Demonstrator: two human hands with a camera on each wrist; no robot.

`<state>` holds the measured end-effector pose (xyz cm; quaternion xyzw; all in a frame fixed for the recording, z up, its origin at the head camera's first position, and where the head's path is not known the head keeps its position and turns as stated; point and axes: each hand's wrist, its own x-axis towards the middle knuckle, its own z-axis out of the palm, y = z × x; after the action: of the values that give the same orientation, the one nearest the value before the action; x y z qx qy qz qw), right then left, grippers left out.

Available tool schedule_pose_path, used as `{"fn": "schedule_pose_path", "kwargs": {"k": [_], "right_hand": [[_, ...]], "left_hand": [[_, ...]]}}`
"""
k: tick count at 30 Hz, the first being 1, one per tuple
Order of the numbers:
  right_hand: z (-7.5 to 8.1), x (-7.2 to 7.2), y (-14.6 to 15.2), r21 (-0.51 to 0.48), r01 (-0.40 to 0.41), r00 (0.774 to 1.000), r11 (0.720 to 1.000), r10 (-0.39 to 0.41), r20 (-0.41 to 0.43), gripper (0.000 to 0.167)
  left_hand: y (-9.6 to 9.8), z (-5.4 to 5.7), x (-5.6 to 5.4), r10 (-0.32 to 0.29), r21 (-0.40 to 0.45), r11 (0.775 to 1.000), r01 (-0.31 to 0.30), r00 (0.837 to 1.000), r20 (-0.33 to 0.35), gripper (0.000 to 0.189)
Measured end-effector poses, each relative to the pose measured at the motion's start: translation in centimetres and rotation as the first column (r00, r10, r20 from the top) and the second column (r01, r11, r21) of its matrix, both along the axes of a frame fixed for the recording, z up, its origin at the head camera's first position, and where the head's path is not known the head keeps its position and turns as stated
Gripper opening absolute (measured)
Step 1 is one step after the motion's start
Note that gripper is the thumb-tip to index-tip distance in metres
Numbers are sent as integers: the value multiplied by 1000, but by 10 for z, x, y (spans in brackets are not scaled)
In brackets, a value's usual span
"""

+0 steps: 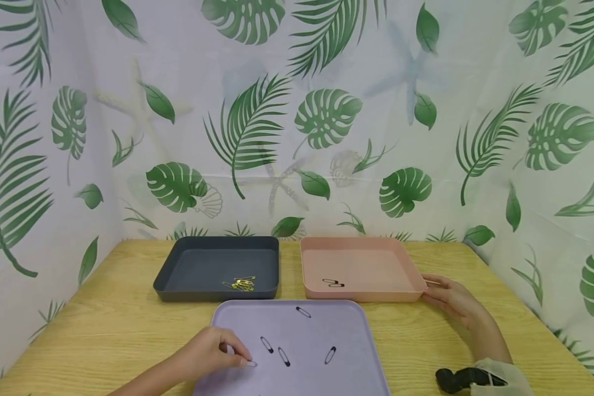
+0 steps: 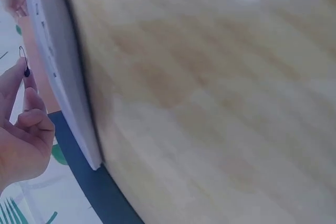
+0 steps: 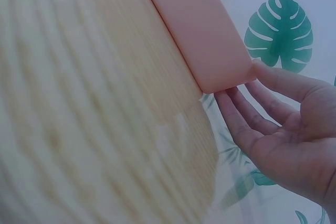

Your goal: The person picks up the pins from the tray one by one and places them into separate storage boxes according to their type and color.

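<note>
My left hand (image 1: pixel 213 352) pinches a black safety pin (image 2: pixel 25 62) between thumb and fingertips, low over the left side of the lilac tray (image 1: pixel 336 324). On that tray lie several more black safety pins (image 1: pixel 284 357), spread apart. My right hand (image 1: pixel 452 302) rests at the right end of the pink tray (image 1: pixel 366 295). In the right wrist view its thumb touches the tray's upper corner, and its fairly straight fingers lie against the end wall. Two black safety pins (image 1: pixel 334 284) sit inside the pink tray, near its front left.
A dark grey tray (image 1: pixel 193 295) stands at the back left, with a small heap of gold safety pins (image 1: pixel 243 284) in it. All three trays stand on a wooden table (image 1: pixel 94 324). A leaf-patterned cloth (image 1: pixel 287 209) hangs behind and at both sides.
</note>
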<state>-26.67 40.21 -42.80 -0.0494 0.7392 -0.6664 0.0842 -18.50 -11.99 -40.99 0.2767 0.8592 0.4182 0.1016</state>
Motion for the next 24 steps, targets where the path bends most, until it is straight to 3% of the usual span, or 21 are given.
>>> {"fn": "schedule_pose_path", "kwargs": {"k": [6,13,20,24], "right_hand": [[-1,-1,0,-4,2,1000,1000,-2,1,58],[0,0,-2,-11,2,1000,1000,-2,0,59],[0,1,-2,-16,2,1000,1000,-2,-2,57],[0,0,-1,-22,-1,1000,1000,1,-10,56]], "left_hand": [[10,7,-7,-13,27,1000,14,1000,-19,3],[20,10,-16,-13,49,999,13,1000,10,5],[31,13,-27,-26,28,999,28,997,-66,5],[37,16,-35,-14,-3,1000,14,997,-76,6]]}}
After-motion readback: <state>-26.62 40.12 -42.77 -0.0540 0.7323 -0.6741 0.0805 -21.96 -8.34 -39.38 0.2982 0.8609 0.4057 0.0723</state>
